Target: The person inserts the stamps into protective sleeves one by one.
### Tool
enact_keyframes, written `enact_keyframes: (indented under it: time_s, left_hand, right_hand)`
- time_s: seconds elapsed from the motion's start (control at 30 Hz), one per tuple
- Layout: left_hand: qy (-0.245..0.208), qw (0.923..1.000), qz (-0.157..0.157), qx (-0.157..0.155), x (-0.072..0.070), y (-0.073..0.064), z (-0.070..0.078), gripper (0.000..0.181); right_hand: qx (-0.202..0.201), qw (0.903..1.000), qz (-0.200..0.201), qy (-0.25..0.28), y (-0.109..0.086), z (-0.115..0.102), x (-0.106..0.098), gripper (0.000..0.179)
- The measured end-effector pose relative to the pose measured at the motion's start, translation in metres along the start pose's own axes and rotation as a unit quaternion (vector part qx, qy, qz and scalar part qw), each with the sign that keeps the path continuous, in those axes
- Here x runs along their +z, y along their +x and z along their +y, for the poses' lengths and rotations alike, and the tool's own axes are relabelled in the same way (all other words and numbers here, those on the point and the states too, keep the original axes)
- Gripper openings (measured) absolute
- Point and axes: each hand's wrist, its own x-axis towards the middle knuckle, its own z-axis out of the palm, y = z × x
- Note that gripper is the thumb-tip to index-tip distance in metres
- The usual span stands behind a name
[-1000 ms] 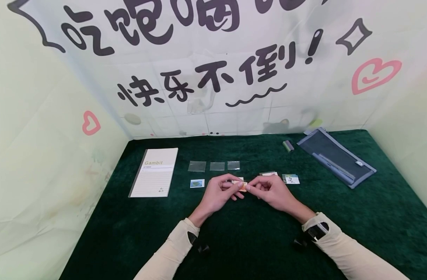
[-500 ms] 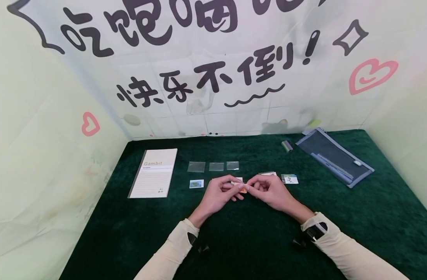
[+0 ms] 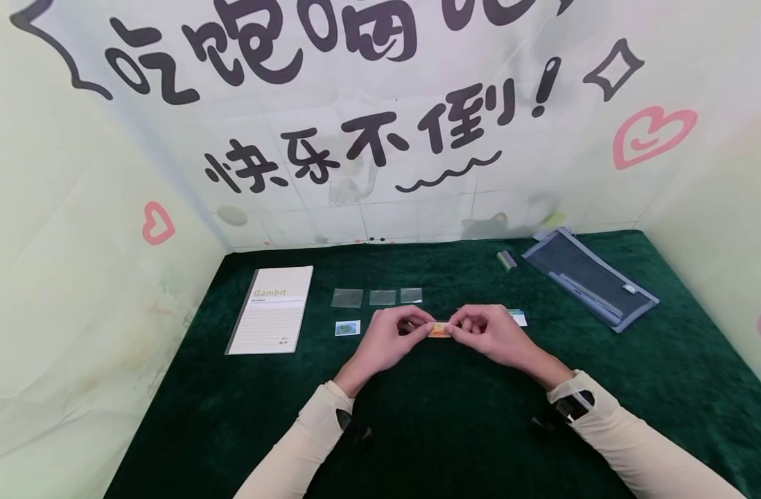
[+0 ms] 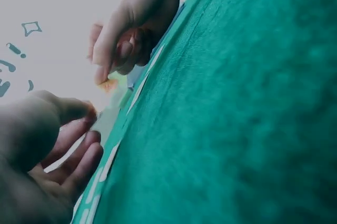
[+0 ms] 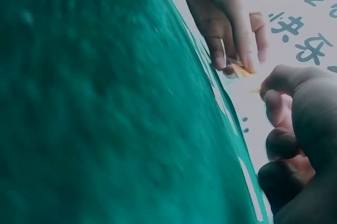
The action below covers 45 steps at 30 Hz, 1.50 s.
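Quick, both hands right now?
Left hand: pinching the left end of the small orange card.
Right hand: pinching the right end of the same card.

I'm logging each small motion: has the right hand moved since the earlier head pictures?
Yes. Judged against the mesh pouch in the head view, the right hand has shifted slightly rightward, nearer that pouch.

Left hand point(image 3: 387, 341) and right hand point(image 3: 497, 335) — close together, both pinching.
Fingers point(image 5: 281, 143) bent — forearms point(image 3: 296, 436) slanting inward.
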Motion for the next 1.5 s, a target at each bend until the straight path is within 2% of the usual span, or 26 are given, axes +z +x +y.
enact_keyframes:
  time_s: [0.2, 0.4, 0.73, 0.87, 1.17, 1.5]
  left_hand:
    - [0.038, 0.9992, -0.003, 0.007, 0.005, 0.021, 0.003, 0.011]
    - [0.064, 0.9979, -0.001, -0.005, 0.006, 0.032, 0.002, 0.011]
    - [0.127, 0.9918, -0.005, -0.012, -0.001, 0.035, -0.004, 0.011]
    - [0.134, 0.9909, -0.009, -0.010, -0.002, 0.036, -0.006, 0.013]
    - [0.152, 0.9881, -0.018, -0.010, -0.004, 0.038, -0.005, 0.017]
    - [0.146, 0.9892, -0.008, -0.013, -0.009, 0.037, -0.002, 0.015]
  right_hand:
    - [-0.005, 0.9984, 0.017, -0.054, 0.013, 0.002, -0.009, 0.020]
    - [0.006, 0.9967, 0.018, -0.079, 0.027, 0.004, -0.007, 0.011]
    - [0.025, 0.9943, -0.041, -0.095, 0.045, 0.008, -0.006, 0.011]
    - [0.033, 0.9913, -0.050, -0.117, 0.046, 0.008, -0.008, 0.012]
    - [0.025, 0.9848, -0.047, -0.165, 0.045, 0.008, -0.010, 0.013]
    - [0.027, 0.9827, -0.032, -0.181, 0.044, 0.003, -0.005, 0.019]
